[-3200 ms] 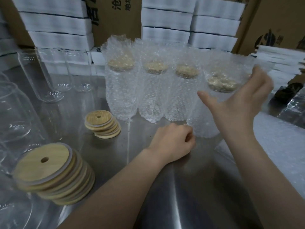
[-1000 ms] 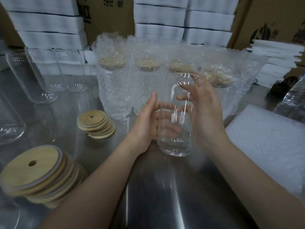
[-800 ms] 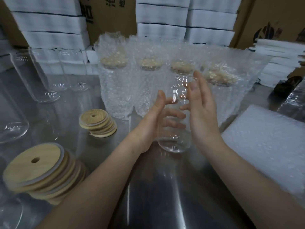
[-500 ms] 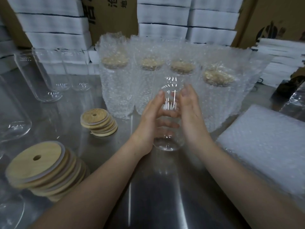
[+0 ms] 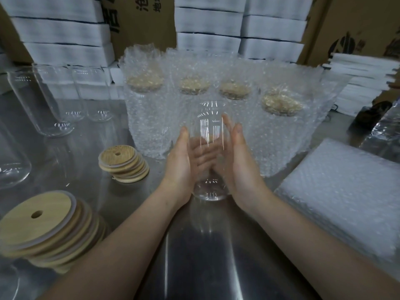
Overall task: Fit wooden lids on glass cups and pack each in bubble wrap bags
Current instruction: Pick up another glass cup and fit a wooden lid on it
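**Holding one bare glass cup, lid fitting next**

Cradling item: glass cup (image 5: 211,148), upright, unlidded, base on or just above the steel table (image 5: 216,245); I cannot tell which. My left hand (image 5: 184,167) and right hand (image 5: 240,167) press flat, open palms on either side of it, fingers extended, not curled.

Stock, lids: small stack of wooden lids (image 5: 123,162) just left of the cup; larger stack (image 5: 47,228) at near left.

Stock, finished: four wrapped cups (image 5: 149,118) in a row behind.

Stock, bags: flat bubble wrap bags (image 5: 337,200) at right.

Stock, unworked: empty cups (image 5: 41,102) at far left.

Handling note: I judge it best to steady the cup with one hand, free the other for a lid, seat it level on the rim, and press evenly.
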Demonstrator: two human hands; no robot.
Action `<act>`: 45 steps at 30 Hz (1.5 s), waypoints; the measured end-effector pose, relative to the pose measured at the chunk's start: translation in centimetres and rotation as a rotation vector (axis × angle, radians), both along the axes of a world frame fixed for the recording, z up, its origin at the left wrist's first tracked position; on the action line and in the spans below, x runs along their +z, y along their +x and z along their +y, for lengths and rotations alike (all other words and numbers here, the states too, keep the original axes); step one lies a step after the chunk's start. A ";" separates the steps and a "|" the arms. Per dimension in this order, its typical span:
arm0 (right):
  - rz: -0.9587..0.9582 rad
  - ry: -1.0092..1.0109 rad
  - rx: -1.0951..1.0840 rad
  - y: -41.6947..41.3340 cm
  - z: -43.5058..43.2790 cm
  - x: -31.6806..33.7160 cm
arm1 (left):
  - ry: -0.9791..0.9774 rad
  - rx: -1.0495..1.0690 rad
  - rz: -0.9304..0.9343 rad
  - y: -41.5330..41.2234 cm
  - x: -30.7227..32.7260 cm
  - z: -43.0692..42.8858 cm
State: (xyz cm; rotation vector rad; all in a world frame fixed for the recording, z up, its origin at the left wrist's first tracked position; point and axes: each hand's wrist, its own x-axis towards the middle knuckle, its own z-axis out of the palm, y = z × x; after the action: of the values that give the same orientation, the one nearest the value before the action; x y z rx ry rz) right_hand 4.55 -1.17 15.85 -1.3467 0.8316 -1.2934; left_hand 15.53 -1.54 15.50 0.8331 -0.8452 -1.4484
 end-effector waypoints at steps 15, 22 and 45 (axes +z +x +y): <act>0.163 -0.147 -0.369 0.5 1.2 0.1 | -0.344 0.252 -0.231 -2.7 0.6 2.8; 0.198 -0.091 -0.385 0.3 0.6 0.8 | -0.273 0.320 -0.206 -2.8 0.4 2.8; -0.123 0.163 0.135 -1.0 1.2 2.0 | -0.199 0.198 0.044 -0.8 1.5 2.0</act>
State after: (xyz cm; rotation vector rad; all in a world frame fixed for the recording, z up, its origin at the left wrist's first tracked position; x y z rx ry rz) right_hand 3.59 0.05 17.83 -1.1620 0.7317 -1.1651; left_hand 14.72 0.49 17.05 0.7110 -0.8341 -1.1838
